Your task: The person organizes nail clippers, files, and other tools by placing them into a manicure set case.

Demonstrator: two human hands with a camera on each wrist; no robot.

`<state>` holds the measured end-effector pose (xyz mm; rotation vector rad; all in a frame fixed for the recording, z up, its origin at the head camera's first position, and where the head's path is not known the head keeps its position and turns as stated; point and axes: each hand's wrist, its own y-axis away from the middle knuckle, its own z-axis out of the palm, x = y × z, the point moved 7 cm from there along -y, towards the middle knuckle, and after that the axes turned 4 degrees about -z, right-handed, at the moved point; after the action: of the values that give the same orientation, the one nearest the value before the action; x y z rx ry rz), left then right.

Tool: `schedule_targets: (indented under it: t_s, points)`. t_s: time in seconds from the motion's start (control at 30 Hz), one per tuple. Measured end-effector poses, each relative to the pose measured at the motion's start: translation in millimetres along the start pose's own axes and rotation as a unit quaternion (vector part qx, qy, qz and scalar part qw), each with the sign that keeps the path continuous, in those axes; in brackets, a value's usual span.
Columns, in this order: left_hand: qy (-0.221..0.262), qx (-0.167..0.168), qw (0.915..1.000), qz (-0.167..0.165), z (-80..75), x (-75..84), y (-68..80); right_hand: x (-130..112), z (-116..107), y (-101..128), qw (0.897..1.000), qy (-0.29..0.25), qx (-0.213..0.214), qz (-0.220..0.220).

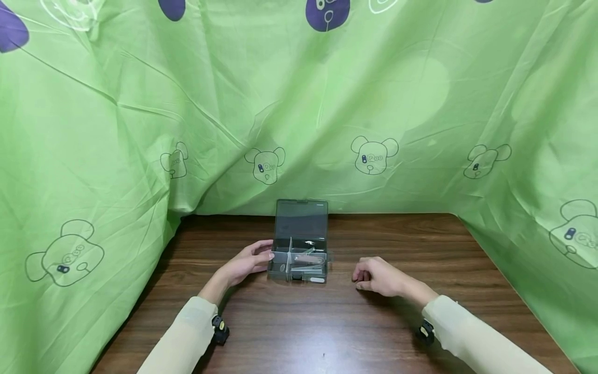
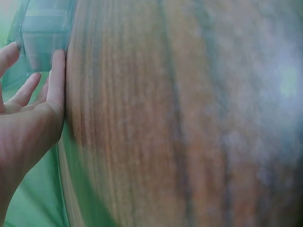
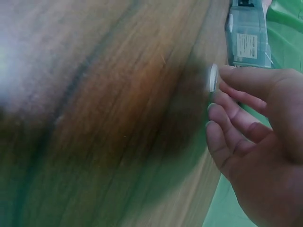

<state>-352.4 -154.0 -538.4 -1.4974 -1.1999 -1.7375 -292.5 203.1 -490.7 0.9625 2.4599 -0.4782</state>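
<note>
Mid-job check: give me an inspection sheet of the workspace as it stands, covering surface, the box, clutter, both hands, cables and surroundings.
Surface: dark wooden table, grain running side to side.
Job's things: small clear compartment box at the table's middle, lid standing open at the back; metal pieces lie in its right compartments, too small to identify.
Clutter: nothing seen.
Hands: left hand touches the box's left side with relaxed fingers; right hand rests on the table to the right of the box, apart from it, fingers curled. The right wrist view shows a small pale disc-like thing at its fingertips; a grip is unclear.
Cables: nothing seen.
Surroundings: green cloth printed with bear outlines hangs behind and on both sides.
</note>
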Motion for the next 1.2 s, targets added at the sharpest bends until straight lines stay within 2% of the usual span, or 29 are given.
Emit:
schedule_targets:
  t_s: [0.27,0.5,0.7,1.2]
  points:
    - [-0.002,0.008,0.9999,-0.005,-2.1,-1.9,-1.1,-1,7,2,1.000,0.011,0.006,-0.010]
    - [0.000,0.013,0.9999,-0.004,-3.7,-3.2,-0.5,-10,7,-8,1.000,-0.010,0.003,-0.021]
    - [0.001,0.016,0.9998,-0.008,-3.8,-3.9,-1.6,-25,-1,-30,0.999,-0.015,0.029,-0.034]
    - [-0.004,0.006,1.0000,-0.002,-2.0,-1.4,0.5,-66,3,-99,0.997,-0.008,0.039,-0.065]
